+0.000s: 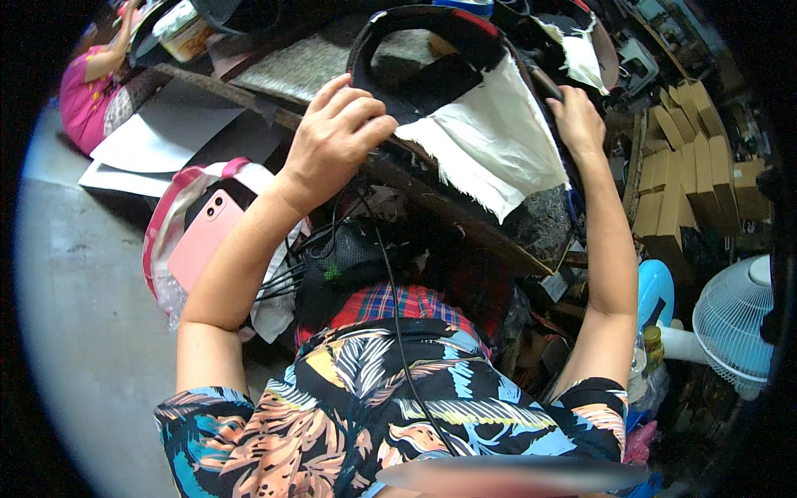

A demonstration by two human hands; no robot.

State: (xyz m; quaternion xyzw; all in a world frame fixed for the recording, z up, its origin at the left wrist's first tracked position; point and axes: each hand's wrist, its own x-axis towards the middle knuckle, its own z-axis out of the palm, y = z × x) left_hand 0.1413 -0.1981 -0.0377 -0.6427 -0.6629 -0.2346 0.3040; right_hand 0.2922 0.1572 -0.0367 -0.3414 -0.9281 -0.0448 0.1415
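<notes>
A black ring-shaped fabric piece [363, 62], with a red patch at its top, stands at the workbench edge. Frayed white cloth [498, 133] hangs from its inner right side toward me. My left hand [340, 137] is closed at the ring's left side, fingers curled and fingertips against its edge. Beyond the ring's right side, my right hand [579, 120] closes round the end of a dark handle-like piece [545, 85]. Whether that piece belongs to the ring I cannot tell.
The stone-topped workbench [307, 66] has a worn front edge. A pink phone [206, 236] lies in a pink-and-white bag at left, near white sheets [170, 137]. Cardboard pieces [685, 166] and a fan [735, 319] stand right. Another person [83, 100] is far left. A cable [390, 282] hangs before me.
</notes>
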